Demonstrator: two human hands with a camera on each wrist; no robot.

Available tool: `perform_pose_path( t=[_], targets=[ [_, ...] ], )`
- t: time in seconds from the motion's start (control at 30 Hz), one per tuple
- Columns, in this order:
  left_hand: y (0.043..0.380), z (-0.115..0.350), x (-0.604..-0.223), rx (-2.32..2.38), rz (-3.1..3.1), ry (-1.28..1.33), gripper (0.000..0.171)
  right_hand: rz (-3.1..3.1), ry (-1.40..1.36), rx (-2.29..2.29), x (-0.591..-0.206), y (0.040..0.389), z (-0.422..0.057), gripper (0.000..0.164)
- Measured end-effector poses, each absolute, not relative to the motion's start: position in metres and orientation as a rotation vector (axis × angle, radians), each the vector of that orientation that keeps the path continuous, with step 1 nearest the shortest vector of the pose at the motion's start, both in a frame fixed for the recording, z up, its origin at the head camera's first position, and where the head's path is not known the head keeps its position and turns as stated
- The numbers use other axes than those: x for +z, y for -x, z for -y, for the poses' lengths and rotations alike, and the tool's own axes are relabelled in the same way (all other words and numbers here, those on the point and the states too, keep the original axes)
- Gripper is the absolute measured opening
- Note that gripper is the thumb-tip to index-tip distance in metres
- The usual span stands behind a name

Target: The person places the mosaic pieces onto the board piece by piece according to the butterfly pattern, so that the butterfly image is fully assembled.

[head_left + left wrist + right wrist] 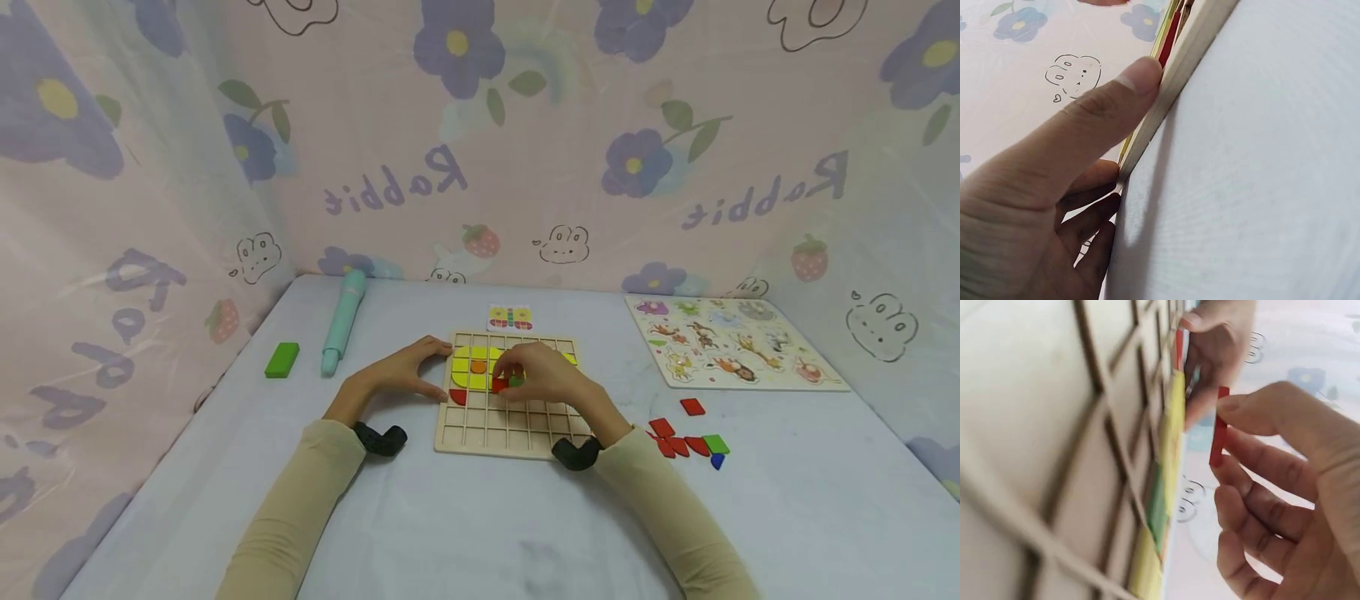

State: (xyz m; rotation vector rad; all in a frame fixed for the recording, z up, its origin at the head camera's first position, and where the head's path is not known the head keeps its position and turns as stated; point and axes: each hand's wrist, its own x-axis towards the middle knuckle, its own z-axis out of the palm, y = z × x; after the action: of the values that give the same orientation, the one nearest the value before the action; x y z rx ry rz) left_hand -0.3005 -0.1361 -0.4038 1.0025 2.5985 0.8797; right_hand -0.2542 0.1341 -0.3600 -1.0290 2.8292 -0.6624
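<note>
A wooden grid board [487, 437] lies on the table with yellow tiles [461, 365], an orange round tile [477, 367] and a red rounded tile [457, 397] in its cells. My left hand [393, 372] rests its thumb and fingertips against the board's left edge. Between thumb and fingers, my right hand [551, 375] pinches a red tile [1219, 428], held above the board and apart from it. A green tile [1157, 503] sits in the grid below. The right hand covers part of the pattern in the head view.
Behind the board lies a small pattern card [510, 317]. Several loose red tiles [662, 427], a green tile [716, 444] and a blue tile [717, 461] lie at right. An animal puzzle board [720, 342] is farther back. Left stand a green block [282, 360] and teal stick-shaped object [343, 323].
</note>
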Motion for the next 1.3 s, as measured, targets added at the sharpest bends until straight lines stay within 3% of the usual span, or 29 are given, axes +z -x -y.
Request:
perform_pose_path(
  t=[0.83, 1.3],
  targets=[
    [0.301, 0.137, -0.404, 0.879, -2.598, -1.032, 0.081, -2.781, 1.122, -0.638, -0.381, 0.259, -0.103, 0.023],
    [0.3, 0.137, -0.403, 0.886, -2.604, -1.022, 0.081, -2.807, 1.114, -0.735, -0.36, 0.256, -0.134, 0.02]
  ],
)
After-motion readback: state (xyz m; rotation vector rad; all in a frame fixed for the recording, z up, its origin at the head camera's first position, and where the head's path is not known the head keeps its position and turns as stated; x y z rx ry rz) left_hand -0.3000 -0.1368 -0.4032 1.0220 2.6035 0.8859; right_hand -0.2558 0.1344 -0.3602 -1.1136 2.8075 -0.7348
